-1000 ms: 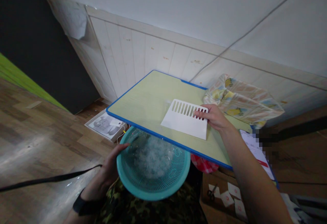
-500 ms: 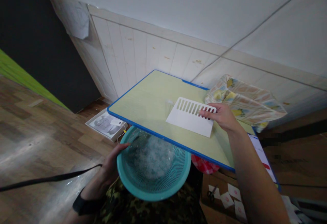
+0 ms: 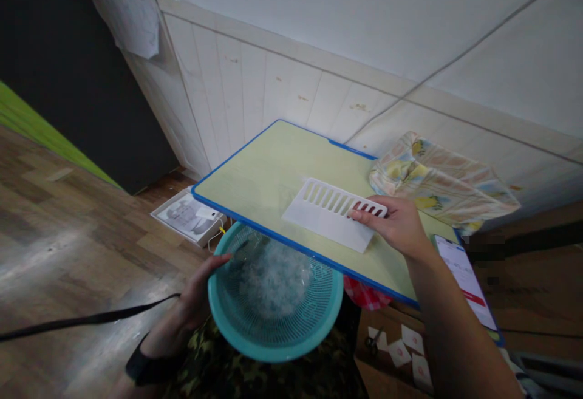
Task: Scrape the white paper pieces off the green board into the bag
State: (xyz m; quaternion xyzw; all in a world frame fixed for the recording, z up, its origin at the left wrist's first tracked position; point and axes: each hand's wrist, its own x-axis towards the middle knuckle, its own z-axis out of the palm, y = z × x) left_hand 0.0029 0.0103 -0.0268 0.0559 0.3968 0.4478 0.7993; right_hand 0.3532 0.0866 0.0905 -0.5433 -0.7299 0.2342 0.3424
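Note:
My right hand (image 3: 396, 223) grips the slotted end of a white flat plastic scraper (image 3: 330, 217), thumb on top. The scraper's long straight edge slants down toward the pale yellow tabletop (image 3: 255, 174) with a blue rim; whether it touches cannot be made out. My left hand (image 3: 200, 289) is closed on the left rim of a turquoise plastic basket (image 3: 273, 353), thumb over the edge. Held below the table's front edge, the basket contains a pile of small clear-white bits (image 3: 276, 280), too fine to name. Part of the basket lies hidden under the tabletop.
A phone (image 3: 464, 280) lies on the table's right end beside a patterned cloth (image 3: 437, 180) at the back. On the floor at left is a shallow white box (image 3: 186, 217). Scissors (image 3: 373, 341) and several white cards (image 3: 412, 338) lie lower right. The wall (image 3: 255, 83) stands behind.
My right hand has drawn the scraper slightly left and toward the table's front edge, tilting it flatter. My left hand still holds the basket in about the same place.

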